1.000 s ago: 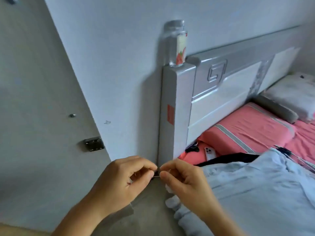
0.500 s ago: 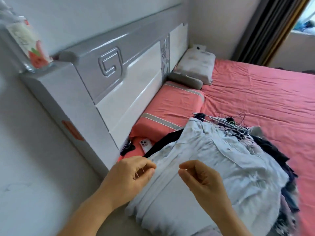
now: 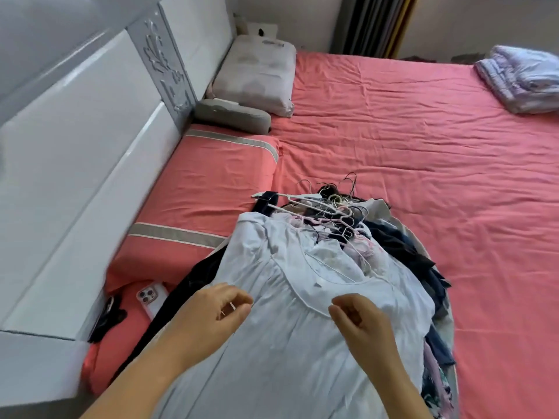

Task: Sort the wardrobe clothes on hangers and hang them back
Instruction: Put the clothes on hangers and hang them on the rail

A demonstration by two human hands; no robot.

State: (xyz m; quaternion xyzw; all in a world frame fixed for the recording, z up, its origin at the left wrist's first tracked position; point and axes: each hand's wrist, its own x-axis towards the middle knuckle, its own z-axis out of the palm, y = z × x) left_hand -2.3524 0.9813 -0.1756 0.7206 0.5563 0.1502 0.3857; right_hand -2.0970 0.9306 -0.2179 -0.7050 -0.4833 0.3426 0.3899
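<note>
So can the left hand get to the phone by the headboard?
Probably yes. The phone lies face down on the pink sheet, just left of the left hand. Nothing covers it, though a dark garment lies between them, so the hand would have to pass over that.

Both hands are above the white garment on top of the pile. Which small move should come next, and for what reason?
Probably lower both hands and take the white garment at its shoulders. It lies on top of the pile, its neckline between the hands. The left hand seems to pinch something thin; the right hand is curled and holds nothing visible. The hangers lie tangled beyond the collar.
</note>
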